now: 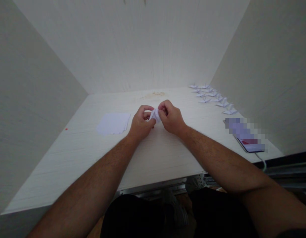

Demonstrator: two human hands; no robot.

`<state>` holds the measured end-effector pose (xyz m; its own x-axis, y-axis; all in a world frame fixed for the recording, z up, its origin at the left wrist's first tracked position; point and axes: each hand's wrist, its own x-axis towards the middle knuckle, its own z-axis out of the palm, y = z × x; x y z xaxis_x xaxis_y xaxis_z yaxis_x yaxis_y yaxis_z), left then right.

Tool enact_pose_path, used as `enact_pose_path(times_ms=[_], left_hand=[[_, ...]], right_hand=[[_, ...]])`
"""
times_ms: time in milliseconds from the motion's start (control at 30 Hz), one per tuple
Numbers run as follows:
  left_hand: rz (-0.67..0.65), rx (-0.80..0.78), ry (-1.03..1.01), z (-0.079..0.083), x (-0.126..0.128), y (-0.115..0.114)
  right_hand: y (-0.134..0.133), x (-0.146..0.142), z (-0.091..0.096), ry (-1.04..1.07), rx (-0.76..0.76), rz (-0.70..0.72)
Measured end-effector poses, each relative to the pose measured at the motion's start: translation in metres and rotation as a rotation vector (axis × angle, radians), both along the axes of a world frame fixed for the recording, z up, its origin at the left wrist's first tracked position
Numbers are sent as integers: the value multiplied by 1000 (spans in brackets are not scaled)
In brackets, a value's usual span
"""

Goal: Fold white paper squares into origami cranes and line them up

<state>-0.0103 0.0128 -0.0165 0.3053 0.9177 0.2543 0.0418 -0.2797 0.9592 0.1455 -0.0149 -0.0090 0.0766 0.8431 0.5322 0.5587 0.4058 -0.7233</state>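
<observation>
A small folded piece of white paper (154,115) is pinched between both my hands above the middle of the white table (167,155). My left hand (141,124) grips its left side with thumb and curled fingers. My right hand (170,116) pinches its right side from above, fingers closed. The paper is partly hidden by my fingers.
A stack of white paper sheets (114,123) lies left of my hands. Several folded paper shapes (212,96) stand in rows at the back right. A phone (247,135) with a cable lies near the right edge. White walls enclose three sides. A brownish stain (154,95) marks the far table.
</observation>
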Motion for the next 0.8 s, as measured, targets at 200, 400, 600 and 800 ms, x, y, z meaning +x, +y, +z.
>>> enact_pose_path(times_ms=[200, 400, 600, 800], left_hand=[[104, 4, 10, 0, 3, -2], [102, -37, -107, 3, 2, -2], [105, -99, -173, 0, 0, 3], [117, -44, -124, -3, 3, 2]], right_hand=[[-1, -3, -1, 60, -17, 45], [-5, -4, 2, 53, -34, 185], [-8, -4, 4, -224, 66, 110], [-8, -7, 3, -303, -15, -27]])
